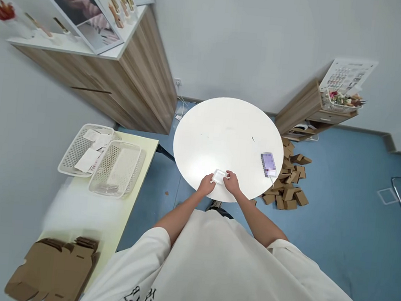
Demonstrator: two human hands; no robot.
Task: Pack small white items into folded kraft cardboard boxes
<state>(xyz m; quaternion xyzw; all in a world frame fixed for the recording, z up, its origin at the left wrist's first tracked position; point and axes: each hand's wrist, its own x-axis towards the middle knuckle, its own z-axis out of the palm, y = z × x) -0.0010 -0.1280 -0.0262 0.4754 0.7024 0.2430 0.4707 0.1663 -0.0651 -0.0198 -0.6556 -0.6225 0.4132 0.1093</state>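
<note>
A small white, partly see-through box or tray (219, 176) is at the near edge of the round white table (224, 129). My left hand (206, 185) grips its left side, fingers closed at the edge. On the opposite side my right hand (232, 182) pinches the right edge. What lies inside it is too small to make out. Whether it rests on the tabletop or is just above it, I cannot tell.
A purple phone-like item (268, 164) with a cable lies at the table's right. Small cardboard boxes (288, 192) are heaped on the floor. At left, a side table (142, 164) bears white baskets (76, 145) and flattened cardboard (54, 269). A wooden cabinet (147, 69) stands behind.
</note>
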